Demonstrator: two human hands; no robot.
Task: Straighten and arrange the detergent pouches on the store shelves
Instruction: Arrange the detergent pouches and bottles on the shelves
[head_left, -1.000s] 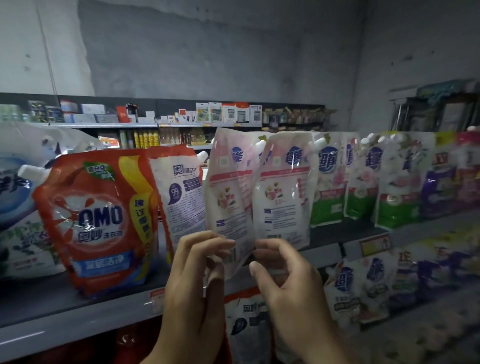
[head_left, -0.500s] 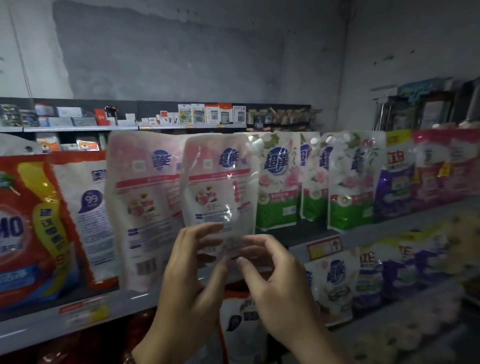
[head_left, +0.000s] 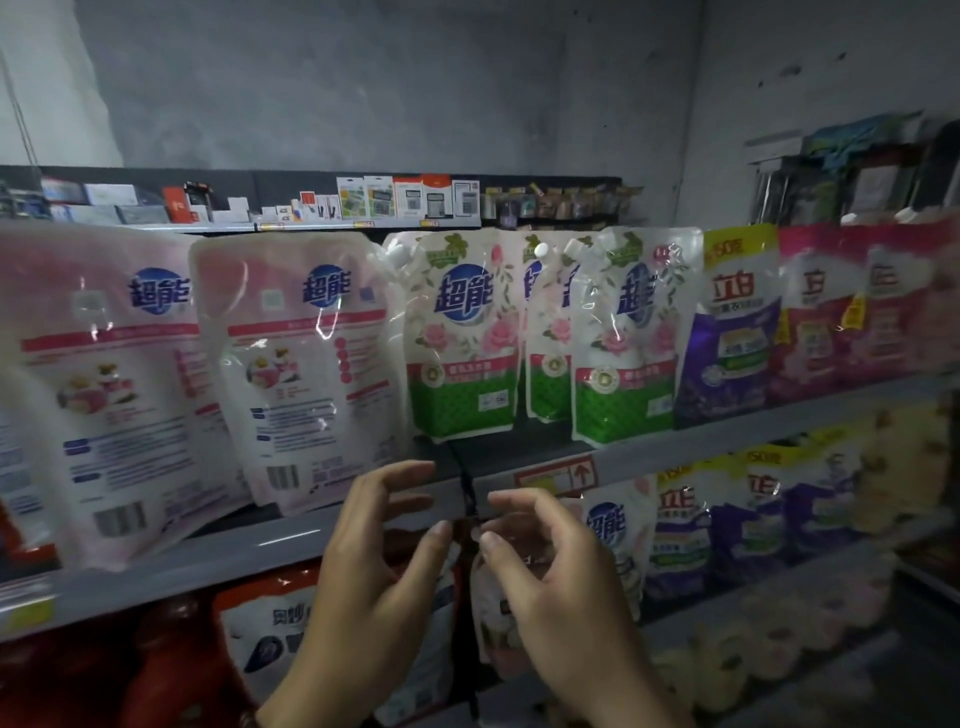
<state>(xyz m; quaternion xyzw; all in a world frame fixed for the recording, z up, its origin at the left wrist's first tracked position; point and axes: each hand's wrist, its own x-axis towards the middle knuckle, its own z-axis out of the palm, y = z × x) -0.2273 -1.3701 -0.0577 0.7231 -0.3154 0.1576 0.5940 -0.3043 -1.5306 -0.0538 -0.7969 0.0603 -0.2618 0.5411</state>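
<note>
Hands were raised in front of the shelf edge (head_left: 291, 540), both empty. Left hand (head_left: 363, 561) had its grip loosely open, fingers curled, nothing held; right hand (head_left: 550, 566) the same, thumb tips near each other but apart. Two pink pouches (head_left: 306, 364) stood on the shelf above the left hand, backs facing out, leaning. Green pouches (head_left: 462, 338) stood upright just right of them, then purple pouch (head_left: 732, 332). More pouches sat on the lower shelf (head_left: 779, 618), blurred.
</note>
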